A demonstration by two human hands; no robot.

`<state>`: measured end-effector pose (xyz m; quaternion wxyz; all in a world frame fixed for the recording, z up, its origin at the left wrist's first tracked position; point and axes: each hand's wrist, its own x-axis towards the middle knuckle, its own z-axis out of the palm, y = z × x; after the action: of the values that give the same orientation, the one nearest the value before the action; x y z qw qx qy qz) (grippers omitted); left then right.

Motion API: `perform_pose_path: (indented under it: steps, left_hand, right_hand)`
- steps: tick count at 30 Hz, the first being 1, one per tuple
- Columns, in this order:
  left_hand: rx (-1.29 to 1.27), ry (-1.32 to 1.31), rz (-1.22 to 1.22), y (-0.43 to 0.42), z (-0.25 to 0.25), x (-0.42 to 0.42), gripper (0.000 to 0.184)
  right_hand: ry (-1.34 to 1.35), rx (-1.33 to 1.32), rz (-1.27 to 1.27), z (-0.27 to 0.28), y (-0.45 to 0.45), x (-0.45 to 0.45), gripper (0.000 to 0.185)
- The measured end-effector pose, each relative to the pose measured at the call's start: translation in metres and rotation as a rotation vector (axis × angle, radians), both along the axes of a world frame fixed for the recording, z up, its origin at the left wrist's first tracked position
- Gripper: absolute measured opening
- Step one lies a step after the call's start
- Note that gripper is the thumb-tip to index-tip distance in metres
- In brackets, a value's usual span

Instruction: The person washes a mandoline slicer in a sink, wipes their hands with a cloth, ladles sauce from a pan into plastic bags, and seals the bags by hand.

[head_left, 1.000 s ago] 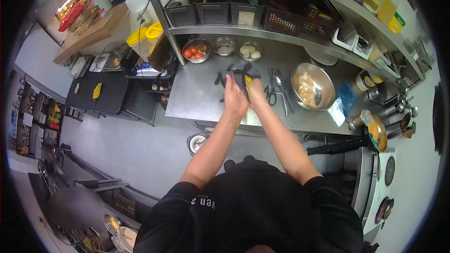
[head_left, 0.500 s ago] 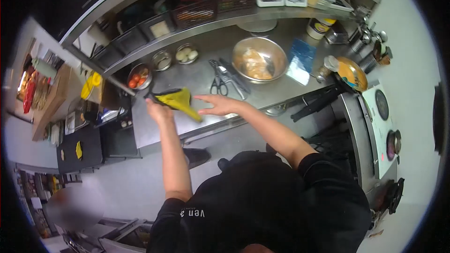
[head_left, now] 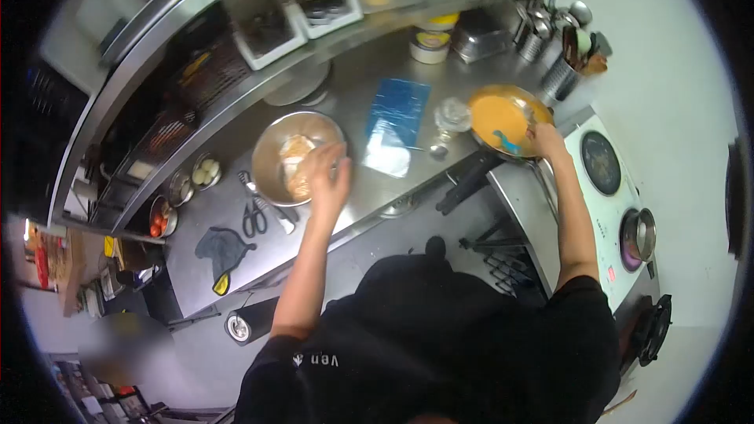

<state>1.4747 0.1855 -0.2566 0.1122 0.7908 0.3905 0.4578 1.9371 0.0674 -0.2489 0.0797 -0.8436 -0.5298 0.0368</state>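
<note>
Reached with the left hand [head_left: 323, 177] to the right rim of the metal bowl [head_left: 269, 155], left of centre in the frame, perhaps to steady it; could not tell whether gripping or just touching. Curled the right hand [head_left: 546, 142] by the right edge of the pan [head_left: 539, 104] of orange sauce [head_left: 496, 114], upper right, probably for control; could not tell around what. Had the dark cloth [head_left: 221, 247] near the scissors [head_left: 254, 218], lower left, likely out of the way.
</note>
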Motion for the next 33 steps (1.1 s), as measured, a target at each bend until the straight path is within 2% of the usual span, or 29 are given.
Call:
perform_pose_path:
  steps: [1,2,3,5,9,11,12,14,17,19,21,23,24,27,29,33]
  left_hand:
    - [0.015,0.064,-0.087,0.000,0.000,0.044,0.021]
    - [0.025,0.107,-0.188,0.004,-0.002,0.083,0.023]
    - [0.033,0.151,-0.282,0.007,-0.007,0.116,0.026]
    - [-0.012,0.333,-0.332,0.012,-0.021,0.173,0.029]
    - [-0.041,0.496,-0.308,0.021,-0.046,0.251,0.035]
    - [-0.034,0.661,-0.286,0.030,-0.062,0.274,0.043]
    - [-0.041,0.664,-0.287,0.032,-0.063,0.279,0.043]
    - [-0.070,0.847,-0.244,0.033,-0.068,0.288,0.047]
    - [-0.079,0.836,-0.238,0.033,-0.076,0.291,0.046]
    - [-0.091,0.796,-0.245,0.033,-0.076,0.287,0.045]
    - [-0.100,0.755,-0.241,0.038,-0.078,0.287,0.044]
    - [-0.039,0.530,-0.208,0.039,-0.087,0.287,0.035]
    - [-0.046,0.536,-0.210,0.038,-0.085,0.285,0.035]
    - [-0.145,0.584,-0.303,0.034,-0.078,0.282,0.029]
    - [0.019,0.547,-0.277,0.031,-0.073,0.280,0.028]
    - [0.059,0.383,-0.268,0.029,-0.067,0.285,0.031]
  right_hand:
    - [-0.098,-0.185,-0.062,-0.006,-0.003,0.026,0.033]
    - [-0.123,-0.151,0.018,-0.037,-0.002,0.052,0.035]
    - [-0.014,-0.149,0.042,-0.039,0.001,0.053,0.039]
    - [0.001,-0.265,0.081,-0.044,0.012,0.049,0.042]
    - [0.046,-0.421,0.185,-0.023,0.030,0.033,0.035]
    - [0.052,-0.385,0.221,-0.059,0.035,0.052,0.034]
    - [0.062,-0.345,0.252,-0.065,0.036,0.053,0.033]
    - [0.007,-0.351,0.280,-0.074,0.031,0.062,0.027]
    - [-0.091,-0.323,0.295,-0.071,0.025,0.059,0.020]
    - [-0.143,-0.287,0.285,-0.070,0.025,0.062,0.022]
    - [-0.197,-0.151,0.295,-0.071,0.030,0.065,0.021]
    - [-0.269,-0.080,0.351,-0.074,0.035,0.069,0.020]
    - [-0.343,-0.006,0.401,-0.077,0.038,0.071,0.019]
    - [-0.392,-0.033,0.420,-0.086,0.048,0.072,0.019]
    - [-0.409,-0.028,0.427,-0.089,0.049,0.070,0.017]
    - [-0.363,0.012,0.438,-0.104,0.050,0.068,0.016]
